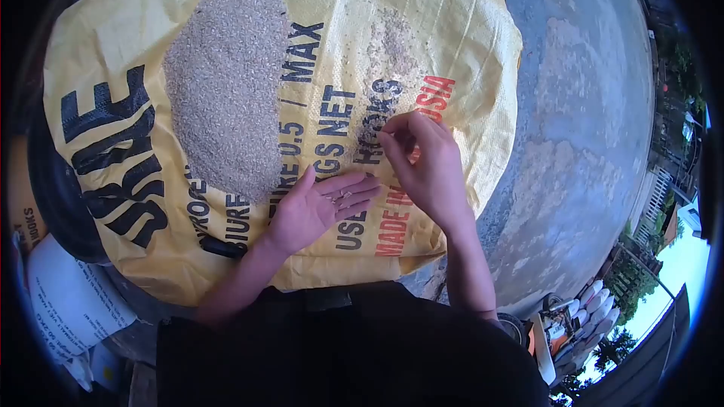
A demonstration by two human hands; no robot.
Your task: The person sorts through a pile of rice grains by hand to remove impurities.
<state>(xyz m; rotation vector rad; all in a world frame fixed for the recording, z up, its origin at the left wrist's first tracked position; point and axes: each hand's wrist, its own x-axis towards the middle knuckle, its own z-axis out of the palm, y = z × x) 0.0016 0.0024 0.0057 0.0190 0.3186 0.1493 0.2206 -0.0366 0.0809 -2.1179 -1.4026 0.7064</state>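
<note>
A yellow woven sack (317,53) with black and red print lies spread out before me. On its left half rests a large heap of pale grains (226,83). A thinner scatter of grains (396,45) lies at the upper right of the sack. My left hand (320,207) is palm up near the heap's lower right edge, fingers stretched, with a few small grains (341,196) lying on it. To its right, my right hand (426,158) is above the red print, thumb and forefinger pinched together; whatever they hold is too small to make out.
A white printed sack (75,294) stands at the lower left beside a black rounded rim (64,188). Concrete ground (581,113) extends to the right. At the lower right are a parked motorbike (556,332) and several pale stacked sacks (599,309).
</note>
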